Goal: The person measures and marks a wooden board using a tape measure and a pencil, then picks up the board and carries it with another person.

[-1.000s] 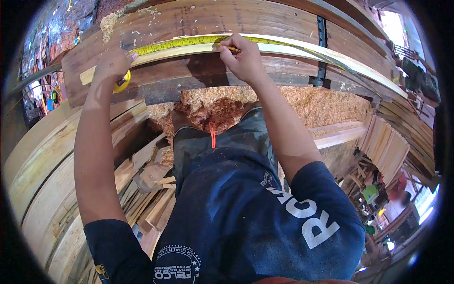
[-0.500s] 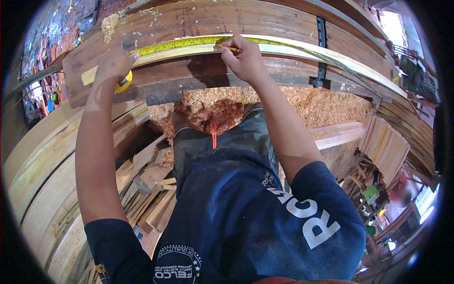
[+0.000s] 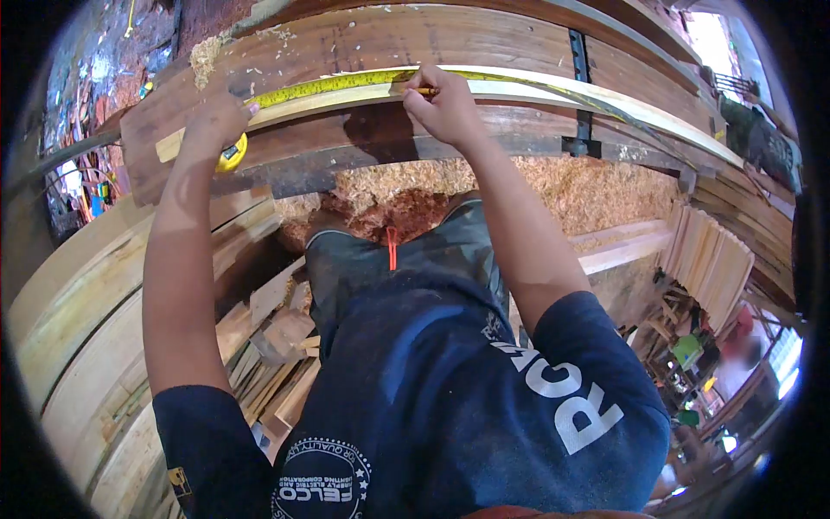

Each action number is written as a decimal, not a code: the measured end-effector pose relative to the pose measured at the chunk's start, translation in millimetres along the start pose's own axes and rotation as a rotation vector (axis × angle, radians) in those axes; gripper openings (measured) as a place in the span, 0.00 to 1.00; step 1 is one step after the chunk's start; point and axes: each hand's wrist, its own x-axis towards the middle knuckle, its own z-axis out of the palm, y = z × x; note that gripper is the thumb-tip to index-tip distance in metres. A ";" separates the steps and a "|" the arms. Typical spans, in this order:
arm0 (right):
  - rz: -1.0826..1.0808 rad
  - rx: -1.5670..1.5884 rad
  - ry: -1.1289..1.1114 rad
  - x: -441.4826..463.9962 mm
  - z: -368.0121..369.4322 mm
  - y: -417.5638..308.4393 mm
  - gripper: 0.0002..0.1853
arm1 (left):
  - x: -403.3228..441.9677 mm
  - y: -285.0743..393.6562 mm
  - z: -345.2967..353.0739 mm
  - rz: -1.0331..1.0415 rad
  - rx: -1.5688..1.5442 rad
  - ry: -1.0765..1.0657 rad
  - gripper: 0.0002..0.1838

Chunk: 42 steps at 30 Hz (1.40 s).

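A yellow tape measure blade [image 3: 324,86] lies extended along a narrow pale wood strip [image 3: 350,97] on the brown bench. My left hand [image 3: 216,119] is closed on the tape measure near the strip's left end, with the round yellow case [image 3: 232,154] showing below the wrist. Farther right, my right hand [image 3: 441,102] pinches a pencil [image 3: 425,91] at the edge of the tape and strip. The pencil's tip is too small to make out. Past that hand, the blade runs on to the right, over a dark metal bar [image 3: 581,86].
The plank bench [image 3: 484,39] crosses the top, with wood shavings [image 3: 204,60] at its upper left. Below it are more shavings [image 3: 571,195]. Long boards [image 3: 95,294] lie at the left, offcuts [image 3: 281,324] beside them, and stacked boards [image 3: 709,259] at the right.
The view has shifted slightly, so the bench's left end and my left hand appear a little lower and farther right. Both hands keep their holds on the tape measure and pencil.
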 end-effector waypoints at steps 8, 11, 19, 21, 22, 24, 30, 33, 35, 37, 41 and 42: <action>0.236 0.222 0.143 -84.1 -31.6 2.0 0.14 | -32.2 16.8 -5.9 0.128 -0.086 -0.061 0.27; 0.352 0.264 0.285 -135.5 -47.8 12.0 0.15 | -86.1 55.8 6.4 0.263 -0.425 -0.121 0.24; 0.179 -0.363 0.230 -189.9 -110.2 18.8 0.17 | -141.5 182.7 51.8 0.601 -0.446 -0.511 0.25; 0.289 -0.283 0.036 -189.8 -118.9 32.8 0.15 | -137.8 183.7 71.7 0.661 -0.448 -0.358 0.26; 0.431 -0.234 -0.068 -191.6 -126.7 44.0 0.14 | -134.3 187.2 79.2 0.706 -0.456 -0.283 0.26; 0.194 -0.482 -0.153 -191.3 -143.7 42.0 0.13 | -131.0 191.1 79.2 0.668 -0.512 -0.439 0.27; 0.226 -0.455 -0.121 -196.3 -155.6 38.5 0.12 | -140.9 199.2 84.9 0.656 -0.632 -0.447 0.21; 0.221 -0.491 -0.062 -198.4 -143.1 27.4 0.09 | -133.4 186.0 68.8 0.554 -0.595 -0.591 0.24; 0.271 -0.489 0.008 -200.1 -119.7 11.8 0.09 | -121.9 159.2 83.8 0.600 -0.653 -0.577 0.21; 0.309 -0.503 0.081 -203.8 -81.2 -7.4 0.09 | -123.2 125.6 72.4 0.602 -0.618 -0.579 0.21; 0.371 -0.569 0.147 -197.5 -1.3 -59.0 0.09 | -111.1 29.5 107.0 0.638 -0.662 -0.471 0.26; 0.360 -0.589 0.162 -196.9 13.8 -66.0 0.09 | -113.7 7.7 101.4 0.645 -0.662 -0.443 0.26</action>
